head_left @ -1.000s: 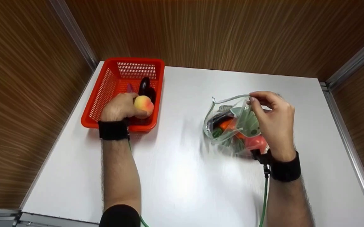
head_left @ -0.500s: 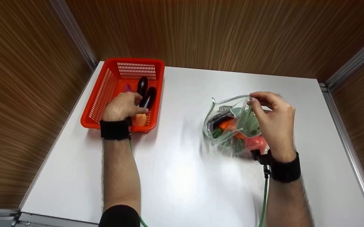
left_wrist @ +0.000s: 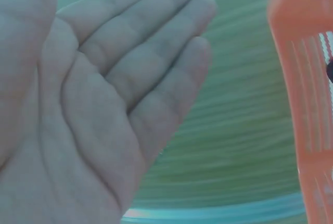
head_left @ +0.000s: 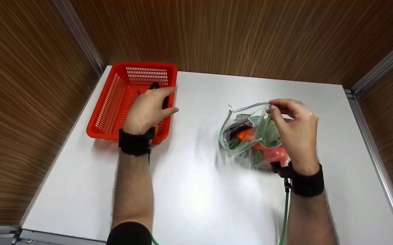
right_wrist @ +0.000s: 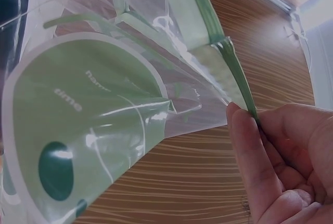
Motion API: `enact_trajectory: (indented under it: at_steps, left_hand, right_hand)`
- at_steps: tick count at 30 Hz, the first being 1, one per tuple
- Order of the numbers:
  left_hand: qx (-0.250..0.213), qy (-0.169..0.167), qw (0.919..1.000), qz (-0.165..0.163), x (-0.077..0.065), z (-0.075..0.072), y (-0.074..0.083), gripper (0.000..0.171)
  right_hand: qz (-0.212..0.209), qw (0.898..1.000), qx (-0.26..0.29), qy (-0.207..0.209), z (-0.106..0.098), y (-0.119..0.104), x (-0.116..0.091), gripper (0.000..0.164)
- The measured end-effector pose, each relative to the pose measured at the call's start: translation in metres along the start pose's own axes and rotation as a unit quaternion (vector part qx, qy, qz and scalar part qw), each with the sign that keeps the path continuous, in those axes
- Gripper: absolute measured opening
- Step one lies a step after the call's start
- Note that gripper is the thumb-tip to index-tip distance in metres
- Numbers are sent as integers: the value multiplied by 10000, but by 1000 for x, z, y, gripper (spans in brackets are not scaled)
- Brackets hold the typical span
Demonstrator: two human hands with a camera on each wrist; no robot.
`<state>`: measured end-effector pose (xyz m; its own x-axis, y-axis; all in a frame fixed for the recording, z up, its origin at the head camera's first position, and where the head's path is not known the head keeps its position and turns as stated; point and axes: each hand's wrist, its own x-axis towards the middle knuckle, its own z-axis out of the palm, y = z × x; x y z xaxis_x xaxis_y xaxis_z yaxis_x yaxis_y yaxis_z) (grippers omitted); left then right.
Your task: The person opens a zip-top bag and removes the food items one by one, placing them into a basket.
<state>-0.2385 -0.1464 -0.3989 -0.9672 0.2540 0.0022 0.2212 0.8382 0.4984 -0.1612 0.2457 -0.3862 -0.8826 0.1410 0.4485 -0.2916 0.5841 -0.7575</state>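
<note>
My left hand (head_left: 149, 108) is above the right part of a red plastic basket (head_left: 101, 119), fingers stretched out and holding nothing. In the left wrist view its bare palm (left_wrist: 88, 125) faces the camera. Under it, two dark eggplants (head_left: 154, 85) and a purple pointed item (head_left: 137, 94) lie in the basket, partly covered. The peach is mostly hidden by the hand. My right hand (head_left: 296, 129) pinches the rim of a clear zip bag (right_wrist: 88, 104) with green edging between thumb and fingertips. The bag's mouth gapes open. Inside are a dark item, orange and green produce and a red item (head_left: 275, 154).
A white table (head_left: 196, 190) carries the basket at the back left and the bag right of centre. Wood-grain panels (head_left: 210, 37) enclose the back and sides. Green cables (head_left: 285, 217) run from both wrist straps.
My left hand has let go of the peach, which dropped into the basket's front part. Then the hand rose and shifted right, fingers straightening. The right hand and bag have stayed put.
</note>
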Motion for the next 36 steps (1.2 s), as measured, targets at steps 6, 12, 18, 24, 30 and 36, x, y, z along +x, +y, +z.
enact_trajectory:
  at_steps: [6, 12, 18, 24, 30, 36]
  left_hand:
    - [157, 198, 9968, 753, -1, 7, 22, 71]
    - [340, 343, 9902, 1311, -1, 17, 37, 65]
    - [610, 474, 9822, 1711, 0, 28, 50, 62]
    - [681, 293, 9776, 1972, 2, 36, 63, 61]
    - [637, 55, 9690, 2386, 3, 44, 77, 59]
    - [606, -311, 9619, 2649, 3, 53, 94, 57]
  right_hand:
    - [-26, 10000, 20, 19, 0, 0, -1, 16]
    - [-24, 10000, 24, 13, 0, -1, -1, 16]
    - [-54, 10000, 13, 5, 0, -2, -1, 16]
    - [-143, 9998, 117, 31, 1, -2, 0, 15]
    - [-125, 9998, 135, 9, 0, -3, 0, 15]
    - [-83, 9996, 272, -86, -1, -5, 0, 15]
